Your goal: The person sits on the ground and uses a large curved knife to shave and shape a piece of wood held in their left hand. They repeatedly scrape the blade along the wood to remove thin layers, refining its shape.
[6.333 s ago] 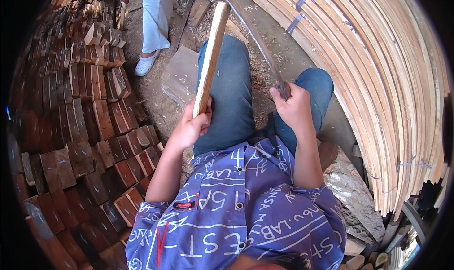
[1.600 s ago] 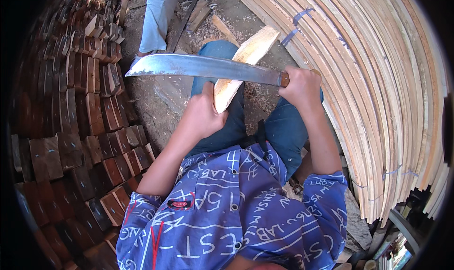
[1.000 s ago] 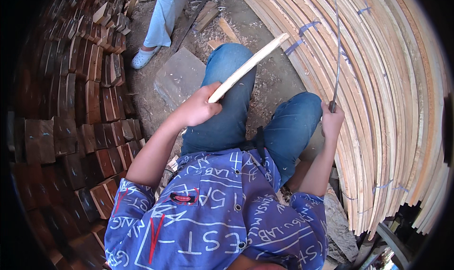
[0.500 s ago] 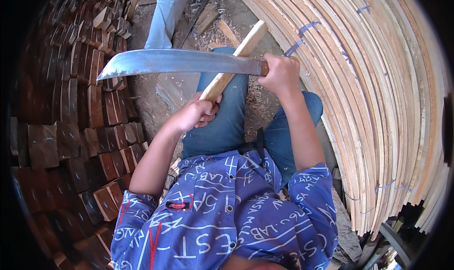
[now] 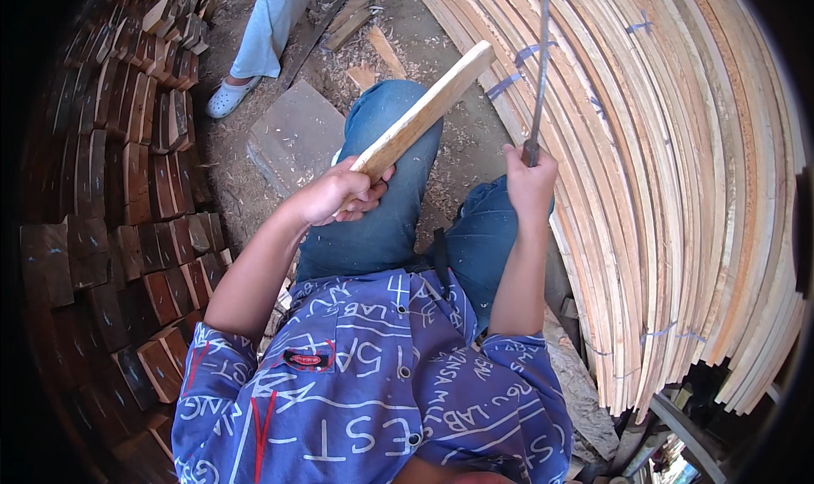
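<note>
- Left hand (image 5: 339, 194): fingers folded around the lower end of a pale wooden piece (image 5: 424, 111); that end is largely covered by the grip.
- Right hand (image 5: 532, 179): closed in a fist on a long-bladed knife (image 5: 542, 68); the handle is mostly hidden by the fingers.
- Knife: raised upright and seen nearly edge-on, so the blade's width cannot be judged; its tip is cut off by the top edge.
- Wooden piece: slants up and right over the left thigh, apart from the knife; contact with the jeans (image 5: 373, 221) cannot be confirmed.
- Ground ahead: a flat slab (image 5: 297, 136), partly behind the knee, and scattered shavings.
- Right side: long pale strips (image 5: 661, 187) bound with blue ties.
- Left side: stacked dark blocks (image 5: 89, 255), fading into shadow.
- Top: another person's light-blue trouser leg (image 5: 273, 26), cropped above.
</note>
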### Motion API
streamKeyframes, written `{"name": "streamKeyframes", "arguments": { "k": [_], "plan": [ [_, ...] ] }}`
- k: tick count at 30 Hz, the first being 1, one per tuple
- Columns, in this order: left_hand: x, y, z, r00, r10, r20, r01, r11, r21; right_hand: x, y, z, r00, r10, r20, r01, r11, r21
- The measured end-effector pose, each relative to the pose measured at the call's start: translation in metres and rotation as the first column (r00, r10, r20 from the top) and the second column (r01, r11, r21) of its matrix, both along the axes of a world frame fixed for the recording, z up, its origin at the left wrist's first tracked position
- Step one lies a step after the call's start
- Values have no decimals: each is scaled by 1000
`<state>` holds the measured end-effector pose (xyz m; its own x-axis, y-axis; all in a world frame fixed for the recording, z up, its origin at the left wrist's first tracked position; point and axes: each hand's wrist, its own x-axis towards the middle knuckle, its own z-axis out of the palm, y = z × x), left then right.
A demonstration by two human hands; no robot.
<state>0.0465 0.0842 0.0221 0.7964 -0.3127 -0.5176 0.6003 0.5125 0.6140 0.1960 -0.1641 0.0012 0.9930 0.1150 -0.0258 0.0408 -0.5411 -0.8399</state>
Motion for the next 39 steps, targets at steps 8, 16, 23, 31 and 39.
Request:
{"name": "streamKeyframes", "arguments": {
  "k": [8,16,23,31,39],
  "plan": [
    [-5,-8,14,998,18,58,-37,937,347,-13,70,29,789,583,195,-425,746,-513],
    [-9,-3,10,999,32,9,-33,972,234,22,64,22,787,550,281,-300,738,-604],
    [-34,2,-3,994,41,98,-50,995,89,114,-78,5,976,-193,101,218,860,-462],
    [-7,-10,3,999,38,-9,-38,999,21,-16,-12,-1,998,57,24,-54,994,-94],
    [-6,-18,11,996,92,11,-93,982,166,-27,79,33,777,615,137,-491,727,-480]
  ]
}}
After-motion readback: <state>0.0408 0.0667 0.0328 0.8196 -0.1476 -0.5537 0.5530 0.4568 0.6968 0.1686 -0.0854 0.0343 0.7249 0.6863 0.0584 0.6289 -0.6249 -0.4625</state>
